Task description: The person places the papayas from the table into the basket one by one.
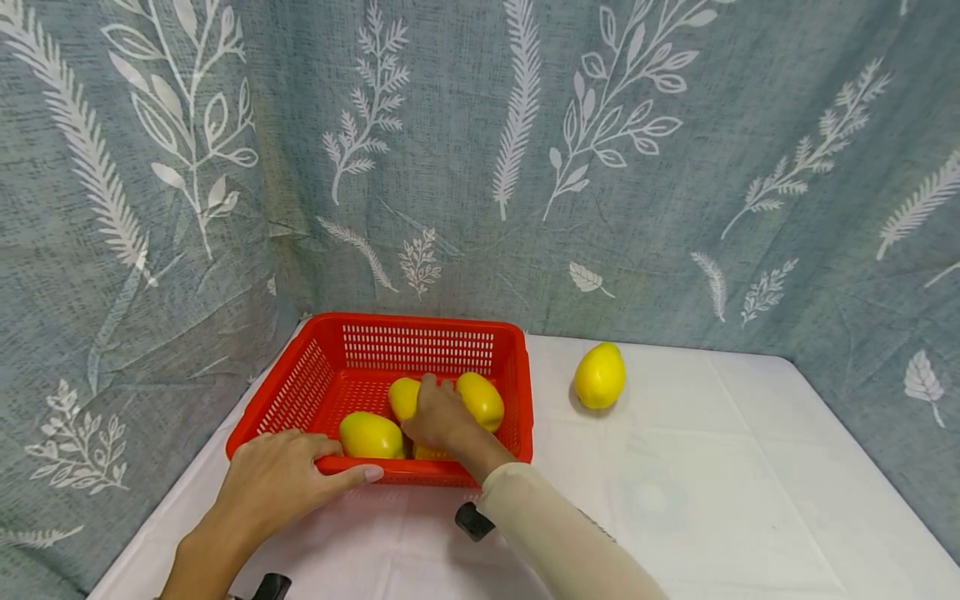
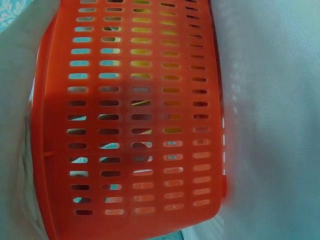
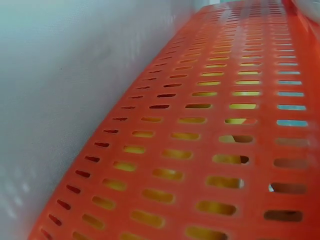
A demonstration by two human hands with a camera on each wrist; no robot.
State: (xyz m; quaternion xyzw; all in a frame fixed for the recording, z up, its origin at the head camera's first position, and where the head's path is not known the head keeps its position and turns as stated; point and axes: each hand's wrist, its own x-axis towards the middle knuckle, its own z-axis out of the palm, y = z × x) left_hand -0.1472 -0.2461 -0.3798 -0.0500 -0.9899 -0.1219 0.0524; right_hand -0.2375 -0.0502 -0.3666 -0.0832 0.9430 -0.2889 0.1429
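A red plastic basket (image 1: 431,323) holds several yellow lemons. My left hand (image 1: 273,479) grips its front-left rim, fingers over the edge and thumb along the outside of the front wall. Beside those fingers lies one lemon (image 1: 371,435). My right hand (image 1: 442,417) reaches down into the basket, back of the hand up, between a lemon (image 1: 403,397) on its left and another lemon (image 1: 482,402) on its right. Part of a further lemon (image 1: 430,453) shows below it. The right fingertips are hidden, so whether they pinch a lemon cannot be told.
A single lemon (image 1: 600,376) lies on the white-covered table (image 1: 720,467), right of the basket. Grey-green curtains (image 1: 465,167) with white leaf prints hang behind and at both sides. Both wrist views mostly show the slotted basket wall (image 2: 125,225).
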